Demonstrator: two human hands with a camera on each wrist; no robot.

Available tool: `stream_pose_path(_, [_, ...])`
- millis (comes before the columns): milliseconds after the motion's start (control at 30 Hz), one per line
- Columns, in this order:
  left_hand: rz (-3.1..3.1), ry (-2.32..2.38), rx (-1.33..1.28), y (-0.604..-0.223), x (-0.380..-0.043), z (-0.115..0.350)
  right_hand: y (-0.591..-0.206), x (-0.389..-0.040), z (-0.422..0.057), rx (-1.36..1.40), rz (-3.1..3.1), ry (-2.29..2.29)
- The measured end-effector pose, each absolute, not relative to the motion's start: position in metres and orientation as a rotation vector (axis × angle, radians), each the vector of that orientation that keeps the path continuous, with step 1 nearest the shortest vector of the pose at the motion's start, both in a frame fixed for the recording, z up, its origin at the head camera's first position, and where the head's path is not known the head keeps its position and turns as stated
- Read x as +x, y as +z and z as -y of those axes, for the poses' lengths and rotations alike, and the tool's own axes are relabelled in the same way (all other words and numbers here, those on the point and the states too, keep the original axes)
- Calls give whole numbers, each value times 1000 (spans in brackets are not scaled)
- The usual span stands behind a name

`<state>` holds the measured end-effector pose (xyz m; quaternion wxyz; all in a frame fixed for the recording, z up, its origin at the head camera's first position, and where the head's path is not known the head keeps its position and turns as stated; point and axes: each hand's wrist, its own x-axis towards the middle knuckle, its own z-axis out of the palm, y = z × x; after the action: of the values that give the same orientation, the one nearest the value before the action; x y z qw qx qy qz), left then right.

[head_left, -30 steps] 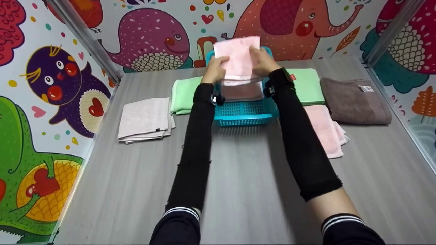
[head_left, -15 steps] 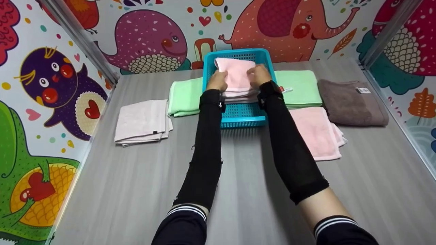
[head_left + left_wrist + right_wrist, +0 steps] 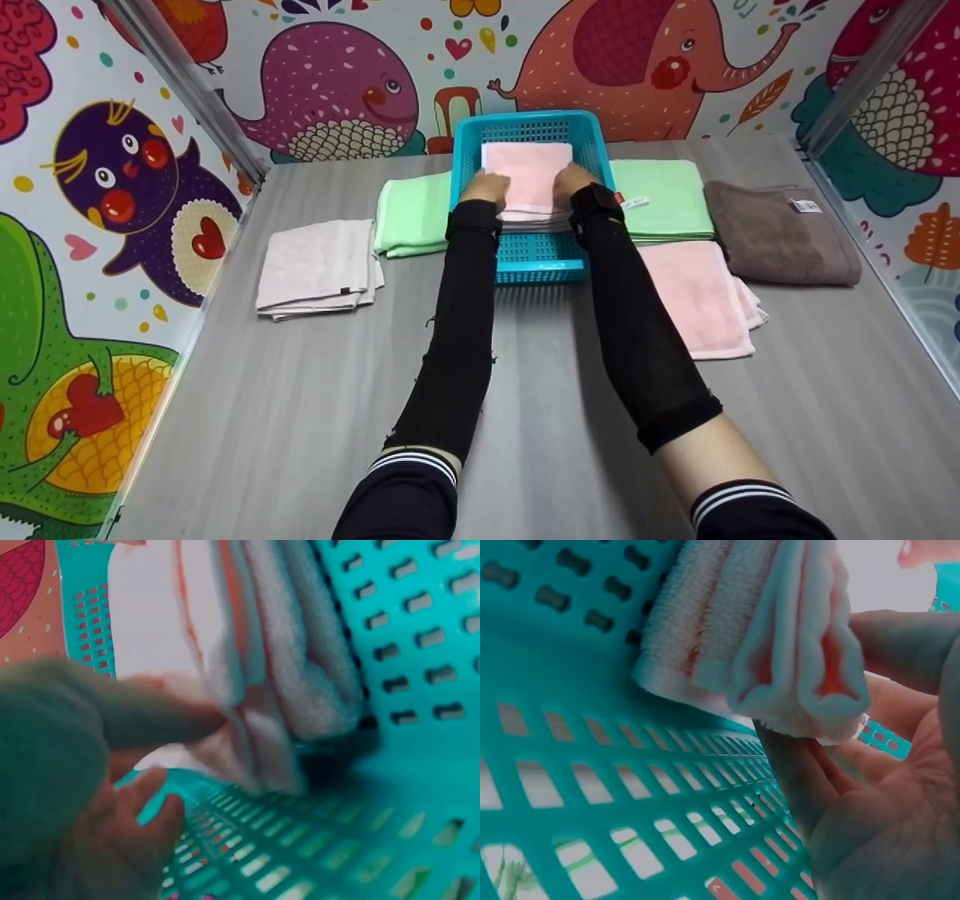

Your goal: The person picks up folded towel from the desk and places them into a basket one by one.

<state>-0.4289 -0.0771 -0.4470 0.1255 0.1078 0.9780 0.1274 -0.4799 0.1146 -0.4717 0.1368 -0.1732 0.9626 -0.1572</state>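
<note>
A folded pink towel [image 3: 528, 176] lies flat in the blue-green plastic basket [image 3: 541, 265], on top of another folded towel [image 3: 319, 690] whose edge shows below it. My left hand [image 3: 486, 187] is inside the basket at the pink towel's left edge, and in the left wrist view its thumb and fingers pinch the folded layers. At the opposite edge, my right hand [image 3: 574, 184] holds the towel between thumb and fingers, as the right wrist view shows. Parts of the fingers are hidden under the cloth or blurred.
Left of the basket lie a green towel [image 3: 412, 214] and a pale greyish towel [image 3: 319, 262]. To its right are a green towel [image 3: 664, 199], more pink towels [image 3: 694, 300] and a brown towel [image 3: 780, 232]. Patterned walls [image 3: 465, 67] enclose the table.
Both hands have lowered the pink towel from above the basket into it, onto the towel beneath. Its raised back edge has come down flat. The towels on the table have stayed put.
</note>
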Motion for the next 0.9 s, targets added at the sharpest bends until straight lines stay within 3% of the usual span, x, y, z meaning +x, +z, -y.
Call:
stream_pose_path(333, [-2654, 366, 328, -445, -434, 79, -474, -481, -108, -488, -2708, -196])
stream_pose_path(900, [-2672, 494, 265, -441, -435, 77, -468, -478, -107, -425, -2810, -359])
